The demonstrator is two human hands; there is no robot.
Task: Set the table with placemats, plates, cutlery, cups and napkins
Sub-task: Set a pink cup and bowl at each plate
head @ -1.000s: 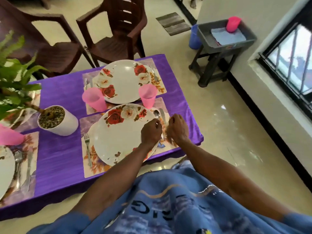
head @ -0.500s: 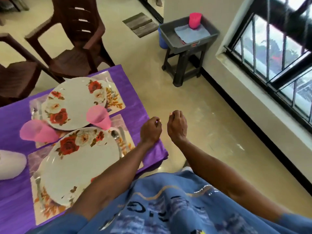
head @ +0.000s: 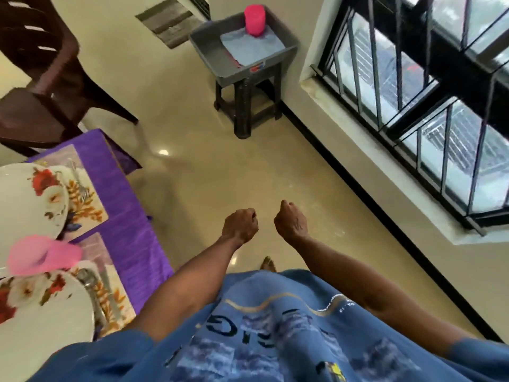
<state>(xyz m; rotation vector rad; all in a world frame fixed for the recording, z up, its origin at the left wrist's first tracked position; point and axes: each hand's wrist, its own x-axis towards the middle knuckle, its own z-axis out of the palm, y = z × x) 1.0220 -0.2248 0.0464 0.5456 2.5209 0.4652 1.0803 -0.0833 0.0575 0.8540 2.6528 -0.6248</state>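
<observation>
My left hand [head: 241,224] and my right hand [head: 290,220] hover side by side over the bare floor, both curled into fists with nothing in them. At the left edge the purple-clothed table [head: 129,216] carries two floral plates [head: 30,199] [head: 41,312] on floral placemats [head: 88,208]. A blurred pink cup [head: 44,253] stands between the plates. A fork [head: 80,183] lies by the far plate and a spoon [head: 88,277] by the near one. Ahead, a grey tray [head: 209,59] holds another pink cup [head: 254,20] standing on folded blue napkins [head: 252,44].
The tray sits on a dark stool [head: 245,106] against the wall beside a barred window [head: 427,92]. A brown plastic chair [head: 41,78] stands at the table's far end. A striped doormat [head: 169,22] lies beyond, with shiny floor [head: 220,166] between me and the stool.
My view has swung right, away from the table toward the stool and window. Both hands left the near place setting and now hang over the floor, still curled.
</observation>
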